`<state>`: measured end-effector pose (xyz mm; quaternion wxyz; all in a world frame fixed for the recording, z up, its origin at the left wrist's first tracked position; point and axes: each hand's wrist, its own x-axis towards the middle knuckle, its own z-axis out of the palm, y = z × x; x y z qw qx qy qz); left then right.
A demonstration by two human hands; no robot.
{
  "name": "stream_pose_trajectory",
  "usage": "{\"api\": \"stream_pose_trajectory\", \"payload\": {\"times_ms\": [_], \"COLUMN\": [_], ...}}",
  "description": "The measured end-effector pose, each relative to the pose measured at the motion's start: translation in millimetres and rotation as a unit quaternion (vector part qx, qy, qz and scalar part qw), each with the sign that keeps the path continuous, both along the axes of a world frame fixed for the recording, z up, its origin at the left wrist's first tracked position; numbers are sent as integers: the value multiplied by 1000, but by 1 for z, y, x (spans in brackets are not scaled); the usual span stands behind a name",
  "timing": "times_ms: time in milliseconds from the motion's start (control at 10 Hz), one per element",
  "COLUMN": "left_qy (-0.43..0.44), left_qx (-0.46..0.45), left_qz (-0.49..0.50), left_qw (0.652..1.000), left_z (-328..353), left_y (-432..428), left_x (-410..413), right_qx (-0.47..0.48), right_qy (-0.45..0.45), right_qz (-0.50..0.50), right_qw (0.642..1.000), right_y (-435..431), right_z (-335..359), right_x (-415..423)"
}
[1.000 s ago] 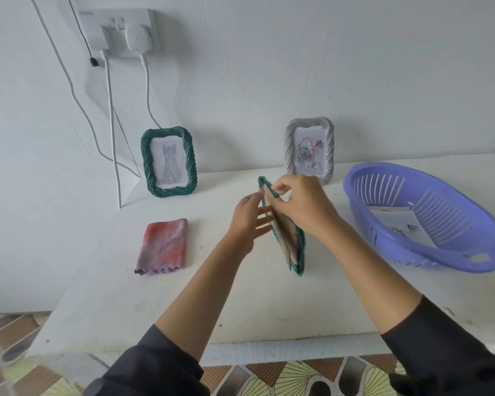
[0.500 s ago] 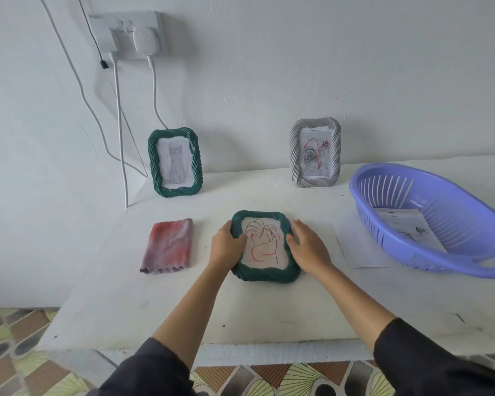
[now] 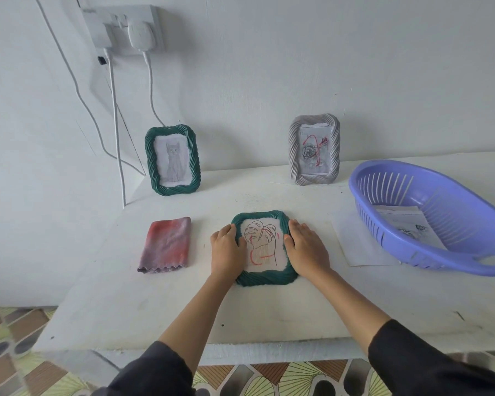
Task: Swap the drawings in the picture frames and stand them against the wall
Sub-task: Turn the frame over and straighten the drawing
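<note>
We see the flat green frame (image 3: 265,278) lying face up on the counter (image 3: 269,315), between the two hands, with the leaf drawing (image 3: 262,248) showing in its window. The left hand (image 3: 226,251) sits on the frame's left side, its fingers (image 3: 232,232) bent over the rim and holding it. The right hand (image 3: 306,251) rests on the right side, its fingers (image 3: 297,228) straight and close together along the rim, thumb at the edge of the drawing, pressing rather than gripping. Beyond the left fingers and a little to their left, well apart, the standing green frame (image 3: 150,161) leans upright against the wall (image 3: 326,67) with the cat drawing (image 3: 173,164) in it. Beyond the right fingers, also well apart, the grey frame (image 3: 294,150) stands against the same wall and holds the rose drawing (image 3: 315,151). To the left of the left fingers, near but not touching, a folded red and grey cloth (image 3: 166,244) lies flat. To the right of the right fingers a loose sheet (image 3: 355,244) of white paper lies on the counter, its far side running under a purple basket (image 3: 429,254), and a printed sheet (image 3: 406,224) lies inside the basket. High above the left fingers, a socket (image 3: 120,27) on the wall carries plugs whose white cables hang down the wall.
</note>
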<state>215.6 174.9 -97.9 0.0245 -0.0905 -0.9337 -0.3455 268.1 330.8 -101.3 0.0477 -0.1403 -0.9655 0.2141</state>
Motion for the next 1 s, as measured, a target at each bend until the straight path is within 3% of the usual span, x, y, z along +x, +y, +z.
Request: {"api": "stream_pose_trajectory", "payload": {"times_ms": [300,400,500,600,800,1000], "left_qy": [-4,58,-19,-129,-187,-248], "left_qx": [77,23,-31,-42,43,136], "left_qz": [27,149,303,323,263,234], "left_qw": [997,987,952,937,946,930], "left_z": [22,25,28,28,42,56], "left_y": [-27,-45,-73,-94,-116,-128], "left_x": [-20,-27,-35,-38,-50,-50], "right_qx": [-9,-16,-18,-16,-17,-31], "right_qy": [5,7,10,7,10,12], "right_qz": [-3,-5,-9,-9,-13,-12], "right_qw": [1000,1000,1000,1000,1000,999], "right_y": [1,1,0,1,2,-1], "right_z": [-2,-1,0,-1,2,4], "right_x": [1,2,2,4,1,3]}}
